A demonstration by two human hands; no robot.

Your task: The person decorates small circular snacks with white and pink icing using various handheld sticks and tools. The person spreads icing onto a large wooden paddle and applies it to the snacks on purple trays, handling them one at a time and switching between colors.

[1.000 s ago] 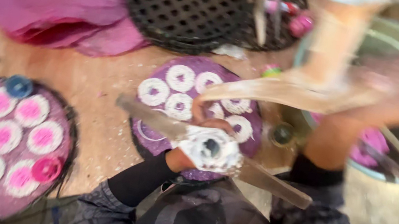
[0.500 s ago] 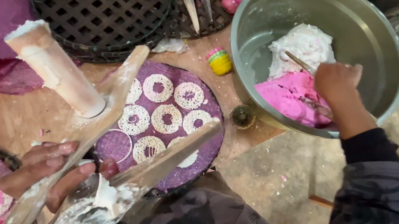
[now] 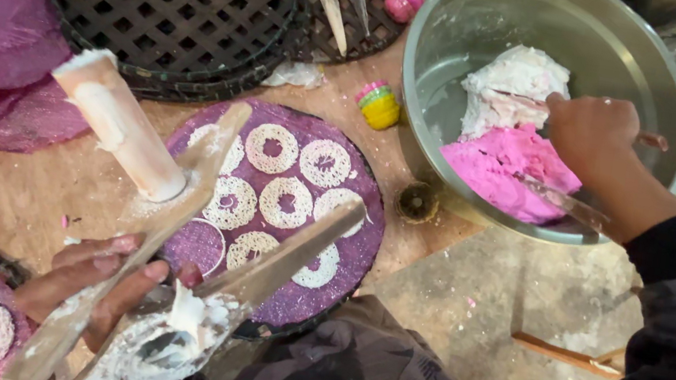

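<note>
Dough [image 3: 507, 166] sits in the steel bowl [image 3: 636, 47] at upper right: a white lump behind, a bright pink lump in front, both soft and sticky-looking, touching each other. Right hand [image 3: 592, 134] reaches into the bowl, fingers curled around a thin stick-like tool over the white part. Left hand [image 3: 87, 282] grips a wooden press [image 3: 155, 279], smeared with white paste, its plunger [image 3: 120, 126] sticking up and tilted. Beside the press, a purple mat [image 3: 346, 258] holds white lacy rings [image 3: 287, 200]. To scoop well: take a compact portion, keep the colours apart, hold the press steady and near the bowl.
</note>
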